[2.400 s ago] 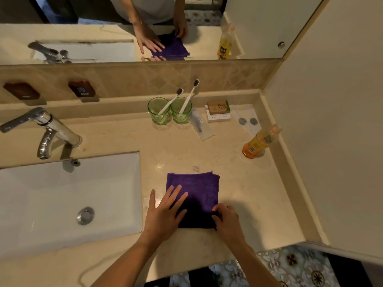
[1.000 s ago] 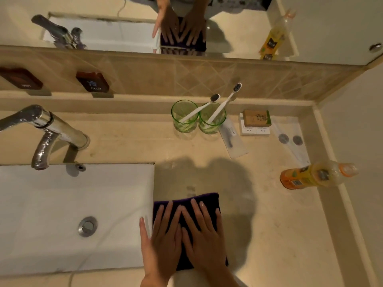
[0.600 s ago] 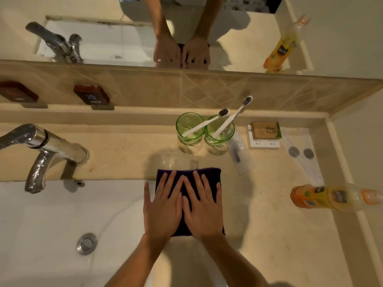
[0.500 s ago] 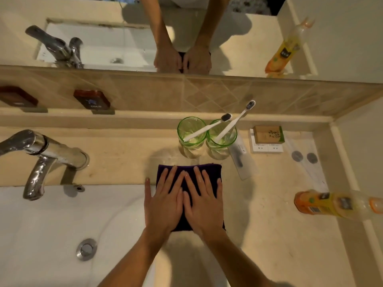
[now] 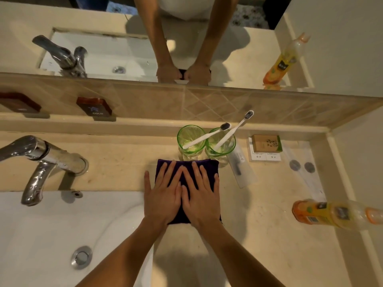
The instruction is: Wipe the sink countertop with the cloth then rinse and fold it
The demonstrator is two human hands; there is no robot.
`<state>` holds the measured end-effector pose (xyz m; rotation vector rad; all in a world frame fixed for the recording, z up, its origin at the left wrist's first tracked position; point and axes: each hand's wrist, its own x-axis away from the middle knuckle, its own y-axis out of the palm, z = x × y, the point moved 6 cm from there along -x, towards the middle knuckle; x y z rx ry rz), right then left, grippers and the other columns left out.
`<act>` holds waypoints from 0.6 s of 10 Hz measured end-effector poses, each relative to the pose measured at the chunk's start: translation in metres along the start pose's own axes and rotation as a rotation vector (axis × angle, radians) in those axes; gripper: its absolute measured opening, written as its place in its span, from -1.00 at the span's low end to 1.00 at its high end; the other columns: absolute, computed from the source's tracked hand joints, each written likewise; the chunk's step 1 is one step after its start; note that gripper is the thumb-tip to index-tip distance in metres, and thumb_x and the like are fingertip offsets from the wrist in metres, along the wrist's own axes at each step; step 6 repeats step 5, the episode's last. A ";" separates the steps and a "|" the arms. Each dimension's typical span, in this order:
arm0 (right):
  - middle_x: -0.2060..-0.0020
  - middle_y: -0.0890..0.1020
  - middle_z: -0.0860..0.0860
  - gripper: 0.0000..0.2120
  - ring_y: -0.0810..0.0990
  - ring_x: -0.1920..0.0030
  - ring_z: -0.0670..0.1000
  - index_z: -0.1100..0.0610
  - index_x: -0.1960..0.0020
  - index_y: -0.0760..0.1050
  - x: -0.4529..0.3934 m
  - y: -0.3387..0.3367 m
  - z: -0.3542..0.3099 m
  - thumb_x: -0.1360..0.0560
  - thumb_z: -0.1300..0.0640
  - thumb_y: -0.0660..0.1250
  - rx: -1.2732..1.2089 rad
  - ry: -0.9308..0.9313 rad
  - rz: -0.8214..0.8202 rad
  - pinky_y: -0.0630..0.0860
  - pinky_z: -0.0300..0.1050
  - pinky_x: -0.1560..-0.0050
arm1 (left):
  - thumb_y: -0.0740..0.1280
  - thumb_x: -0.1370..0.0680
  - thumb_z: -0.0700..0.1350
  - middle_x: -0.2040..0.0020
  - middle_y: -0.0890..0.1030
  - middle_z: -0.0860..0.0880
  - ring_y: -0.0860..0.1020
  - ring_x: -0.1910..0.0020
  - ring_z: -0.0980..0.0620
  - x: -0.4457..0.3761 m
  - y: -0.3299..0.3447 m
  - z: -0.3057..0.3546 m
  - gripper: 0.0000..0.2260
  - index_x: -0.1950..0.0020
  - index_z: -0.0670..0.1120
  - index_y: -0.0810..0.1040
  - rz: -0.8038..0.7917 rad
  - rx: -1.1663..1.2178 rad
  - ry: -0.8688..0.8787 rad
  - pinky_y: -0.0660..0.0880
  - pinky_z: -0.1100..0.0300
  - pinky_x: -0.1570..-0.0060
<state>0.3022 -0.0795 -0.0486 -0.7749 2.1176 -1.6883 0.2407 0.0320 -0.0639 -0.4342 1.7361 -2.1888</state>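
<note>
Both hands lie flat, fingers straight and spread, side by side on the purple cloth [image 5: 187, 169], pressing it onto the worktop [image 5: 259, 224]. The left hand [image 5: 162, 196] sits nearest the sink [image 5: 41, 224]; the right hand [image 5: 202, 198] touches it. Just beyond the fingertips stand two green glasses [image 5: 191, 139] holding toothbrushes [image 5: 232, 131].

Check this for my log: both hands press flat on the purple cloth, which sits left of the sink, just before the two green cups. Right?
Not quite. The head view shows the cloth right of the sink, not left. The rest holds: left hand and right hand press flat on it, before the cups.
</note>
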 end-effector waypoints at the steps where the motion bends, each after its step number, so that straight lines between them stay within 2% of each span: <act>1: -0.64 0.11 -0.09 -0.48 0.01 -0.64 -0.01 -0.15 -0.63 0.09 0.000 -0.002 0.000 -0.68 -0.13 -0.04 -0.006 -0.025 -0.001 -0.02 0.25 -0.58 | -0.08 -0.71 0.08 -0.68 0.25 -0.01 0.17 -0.67 -0.02 0.001 -0.002 -0.001 -0.49 -0.65 0.06 0.26 -0.068 0.003 0.012 0.04 -0.36 -0.59; 2: -0.62 0.20 -0.03 -0.50 0.13 -0.62 0.04 -0.11 -0.60 0.20 -0.001 -0.005 0.001 -0.67 -0.12 0.02 -0.060 -0.049 -0.041 0.05 0.27 -0.56 | -0.06 -0.70 0.07 -0.66 0.29 -0.06 0.25 -0.65 -0.05 0.001 -0.012 0.003 -0.49 -0.64 0.03 0.31 -0.132 -0.049 0.032 0.17 -0.42 -0.53; 3: -0.64 0.11 -0.01 -0.47 0.05 -0.63 0.05 -0.09 -0.62 0.17 -0.007 -0.014 0.006 -0.68 -0.13 0.11 -0.107 -0.104 -0.193 -0.03 0.29 -0.57 | -0.02 -0.75 0.04 -0.72 0.08 -0.01 0.08 -0.70 -0.01 -0.002 -0.023 0.006 -0.52 -0.69 0.07 0.16 -0.250 -0.022 -0.011 0.05 -0.39 -0.56; 4: -0.63 0.16 0.00 -0.50 0.07 -0.62 0.07 0.01 -0.57 0.30 -0.012 -0.034 0.010 -0.66 -0.07 0.19 -0.178 -0.067 -0.421 0.08 0.21 -0.57 | 0.12 -0.73 -0.04 -0.69 0.16 -0.10 0.16 -0.66 -0.11 -0.003 -0.051 0.013 -0.49 -0.68 -0.05 0.13 -0.354 0.161 -0.089 0.17 -0.23 -0.54; 5: -0.29 0.60 0.05 -0.72 0.53 -0.32 0.12 0.08 -0.26 0.58 -0.004 -0.068 0.014 -0.62 0.00 0.26 -0.274 0.010 -0.387 0.47 0.06 -0.30 | 0.18 -0.70 -0.11 -0.36 0.57 -0.18 0.56 -0.29 -0.21 0.008 -0.090 0.017 -0.71 -0.39 -0.15 0.46 -0.197 0.277 -0.162 0.48 -0.11 -0.23; 6: -0.29 0.60 0.05 -0.72 0.53 -0.32 0.12 0.08 -0.26 0.58 -0.004 -0.068 0.014 -0.62 0.00 0.26 -0.274 0.010 -0.387 0.47 0.06 -0.30 | 0.18 -0.70 -0.11 -0.36 0.57 -0.18 0.56 -0.29 -0.21 0.008 -0.090 0.017 -0.71 -0.39 -0.15 0.46 -0.197 0.277 -0.162 0.48 -0.11 -0.23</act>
